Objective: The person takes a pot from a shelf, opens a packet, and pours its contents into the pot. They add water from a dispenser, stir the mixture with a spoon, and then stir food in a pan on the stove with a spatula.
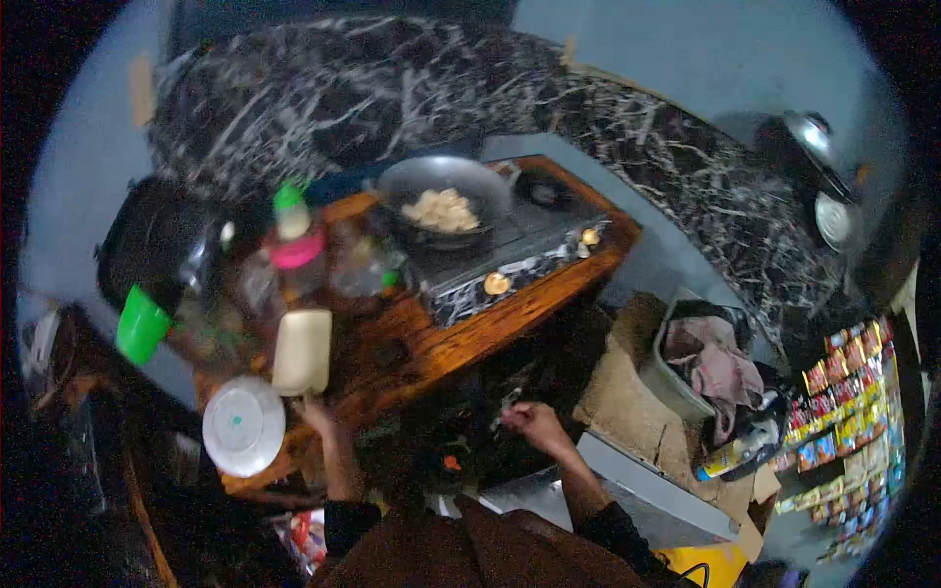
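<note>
My left hand (316,412) is at the lower edge of a cream rectangular container (302,353) on the wooden table, its fingers partly hidden and blurred. Left of that hand lies a white plate (244,427). My right hand (534,423) is raised in front of the table, fingers drawn together around something small and blurred that I cannot make out. On the gas stove (461,276) sits a wok (402,176) holding pale chunks of food (443,211). A jar with a green lid (291,214) stands behind the cream container.
A green cup (143,325) is at the left beside a dark basin (147,235). At the right are a bin with cloths (714,363), cardboard (627,392) and hanging colourful sachets (843,412). A pot lid (819,147) leans at the far right.
</note>
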A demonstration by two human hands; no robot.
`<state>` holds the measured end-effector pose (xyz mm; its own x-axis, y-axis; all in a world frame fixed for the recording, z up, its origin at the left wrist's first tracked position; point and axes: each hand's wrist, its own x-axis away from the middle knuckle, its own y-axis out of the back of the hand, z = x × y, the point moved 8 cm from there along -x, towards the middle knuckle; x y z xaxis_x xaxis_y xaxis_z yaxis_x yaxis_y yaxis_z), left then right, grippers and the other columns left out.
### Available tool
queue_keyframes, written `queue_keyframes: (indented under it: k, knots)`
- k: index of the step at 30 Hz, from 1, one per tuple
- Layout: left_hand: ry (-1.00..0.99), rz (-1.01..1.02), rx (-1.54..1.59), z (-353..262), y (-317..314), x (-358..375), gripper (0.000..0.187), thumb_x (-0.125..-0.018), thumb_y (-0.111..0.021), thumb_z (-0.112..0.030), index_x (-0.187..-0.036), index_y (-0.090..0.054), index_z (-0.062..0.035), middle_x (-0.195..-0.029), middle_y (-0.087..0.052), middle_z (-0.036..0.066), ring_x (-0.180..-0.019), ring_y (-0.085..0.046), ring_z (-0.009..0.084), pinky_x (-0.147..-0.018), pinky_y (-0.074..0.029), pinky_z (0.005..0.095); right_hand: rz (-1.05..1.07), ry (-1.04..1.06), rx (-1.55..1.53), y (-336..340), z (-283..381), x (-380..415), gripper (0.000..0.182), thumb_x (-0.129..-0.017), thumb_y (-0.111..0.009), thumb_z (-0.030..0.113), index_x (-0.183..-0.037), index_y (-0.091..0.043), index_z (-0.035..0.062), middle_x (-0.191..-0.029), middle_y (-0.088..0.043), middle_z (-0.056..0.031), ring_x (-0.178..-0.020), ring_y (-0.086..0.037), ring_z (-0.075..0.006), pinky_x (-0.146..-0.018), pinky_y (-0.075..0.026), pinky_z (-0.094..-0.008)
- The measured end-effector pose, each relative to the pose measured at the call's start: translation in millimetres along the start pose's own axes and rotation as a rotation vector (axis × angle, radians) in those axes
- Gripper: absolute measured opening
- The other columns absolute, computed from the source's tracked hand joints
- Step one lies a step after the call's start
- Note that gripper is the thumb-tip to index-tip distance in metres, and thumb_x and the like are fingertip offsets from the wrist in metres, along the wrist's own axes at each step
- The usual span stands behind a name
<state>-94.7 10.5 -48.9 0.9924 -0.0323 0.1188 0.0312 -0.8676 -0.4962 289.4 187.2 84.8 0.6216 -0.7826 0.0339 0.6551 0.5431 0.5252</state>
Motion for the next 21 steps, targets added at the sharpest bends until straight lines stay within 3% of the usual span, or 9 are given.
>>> queue_keyframes:
  k: [2, 3, 6, 9, 11, 13, 15, 17, 21]
  knots:
    - [-0.263, -0.037, -0.528, -61.7, -16.8, 36.8, 0.056, -0.080, -0.049, -0.017, -0.121, -0.021, 0.0076, -0.125, -0.026, 0.021, -0.113, -0.029, 0.0292, -0.097, -0.018, 0.0363, -0.057, 0.095, -0.010, 7.4, 8.9, 5.2, 0.018, -0.075, -0.056, 0.012, -0.092, -0.056, 0.0042, -0.085, -0.058, -0.0045, -0.078, -0.054, -0.0114, -0.069, -0.043, -0.0240]
    - [-0.515, -0.106, -0.410, -78.0, -31.5, 56.6, 0.056, -0.079, -0.050, -0.017, -0.121, -0.023, 0.0078, -0.125, -0.025, 0.021, -0.113, -0.029, 0.0289, -0.097, -0.019, 0.0359, -0.053, 0.123, 0.007, 12.9, 17.8, 9.6, 0.023, -0.074, -0.055, 0.007, -0.097, -0.054, 0.0053, -0.088, -0.057, -0.0047, -0.080, -0.053, -0.0111, -0.071, -0.042, -0.0238]
    - [-0.244, 0.340, 0.063, -86.5, -95.9, 121.0, 0.047, -0.079, -0.049, -0.011, -0.121, -0.030, -0.0054, -0.123, -0.031, 0.013, -0.109, -0.035, 0.0254, -0.092, -0.028, 0.0381, -0.014, 0.149, -0.047, 28.0, 49.9, 30.5, 0.021, -0.076, -0.054, 0.010, -0.096, -0.053, 0.0034, -0.086, -0.057, -0.0070, -0.077, -0.055, -0.0136, -0.070, -0.042, -0.0273]
    - [-0.278, 0.800, -0.097, -97.8, -165.0, 195.0, 0.041, -0.080, -0.046, -0.014, -0.117, -0.033, -0.0034, -0.118, -0.035, 0.014, -0.105, -0.039, 0.0253, -0.089, -0.031, 0.0363, -0.036, 0.123, 0.031, 62.5, 81.5, 55.3, 0.020, -0.076, -0.054, 0.012, -0.095, -0.053, 0.0050, -0.086, -0.058, -0.0089, -0.078, -0.056, -0.0180, -0.071, -0.042, -0.0281]
    - [-0.348, 0.920, -0.117, -129.1, -196.1, 254.6, 0.032, -0.081, -0.044, -0.016, -0.110, -0.039, -0.0017, -0.113, -0.040, 0.013, -0.102, -0.042, 0.0247, -0.088, -0.032, 0.0352, -0.051, 0.096, 0.110, 87.7, 91.9, 76.8, 0.021, -0.076, -0.055, 0.012, -0.095, -0.053, 0.0052, -0.086, -0.058, -0.0093, -0.078, -0.056, -0.0198, -0.070, -0.042, -0.0286]
    - [-0.209, 1.256, -0.140, -124.2, -219.2, 309.3, 0.032, -0.079, -0.049, -0.016, -0.106, -0.041, -0.0001, -0.110, -0.044, 0.012, -0.100, -0.042, 0.0187, -0.088, -0.030, 0.0313, -0.049, 0.060, 0.173, 116.5, 108.9, 107.0, 0.021, -0.076, -0.055, 0.013, -0.095, -0.053, 0.0055, -0.086, -0.058, -0.0096, -0.078, -0.056, -0.0217, -0.070, -0.042, -0.0292]
    - [-0.267, 1.435, -0.121, -141.1, -241.5, 361.8, 0.023, -0.079, -0.046, -0.008, -0.100, -0.046, 0.0008, -0.104, -0.047, 0.013, -0.098, -0.045, 0.0240, -0.086, -0.033, 0.0328, 0.058, -0.127, 0.327, 147.4, 120.5, 141.3, 0.024, -0.073, -0.057, 0.013, -0.095, -0.053, 0.0054, -0.084, -0.057, -0.0113, -0.078, -0.055, -0.0253, -0.068, -0.043, -0.0308]
    - [-0.406, 1.636, -0.071, -171.9, -265.9, 415.9, 0.024, -0.071, -0.048, 0.000, -0.095, -0.049, -0.0005, -0.102, -0.048, 0.014, -0.097, -0.046, 0.0249, -0.085, -0.033, 0.0329, -0.144, 0.139, 0.467, 192.7, 147.1, 173.1, 0.021, -0.071, -0.057, 0.015, -0.091, -0.055, 0.0086, -0.083, -0.057, -0.0117, -0.076, -0.055, -0.0275, -0.067, -0.044, -0.0336]
    - [-0.664, 1.901, 0.053, -214.0, -310.3, 516.0, 0.028, -0.071, -0.049, -0.002, -0.098, -0.049, -0.0018, -0.104, -0.047, 0.012, -0.101, -0.043, 0.0230, -0.085, -0.033, 0.0328, -0.417, 0.129, 0.715, 297.8, 162.2, 235.6, 0.017, -0.069, -0.057, 0.012, -0.085, -0.057, 0.0089, -0.079, -0.056, -0.0124, -0.073, -0.055, -0.0283, -0.066, -0.044, -0.0356]
